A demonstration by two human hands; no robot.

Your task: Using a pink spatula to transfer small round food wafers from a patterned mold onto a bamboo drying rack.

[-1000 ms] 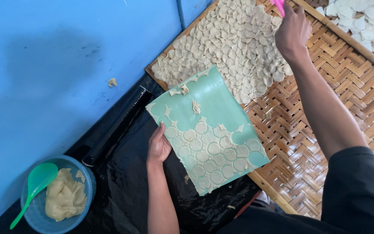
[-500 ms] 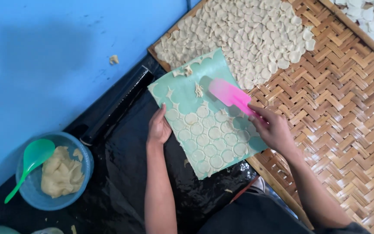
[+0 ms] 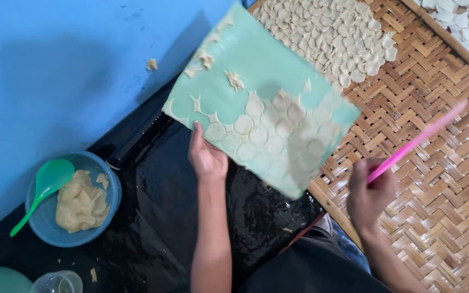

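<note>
Green board [image 3: 267, 70] slanting upper-left to lower-right, left hand [image 3: 207, 157] gripping its edge, right hand [image 3: 373, 192] around pink scraper [image 3: 419, 140].

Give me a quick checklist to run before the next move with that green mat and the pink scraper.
1. Left hand grips the green mat at its lower edge: ok.
2. Right hand holds the pink scraper: ok, though blurred.
3. Scraper touching the mat: not ok, it is apart, to the right.
4. Dough rounds left on the mat: ok, many on its lower half.
5. Bare space on the woven tray: ok.
6. Mat flat or sagging: cannot tell.
</note>
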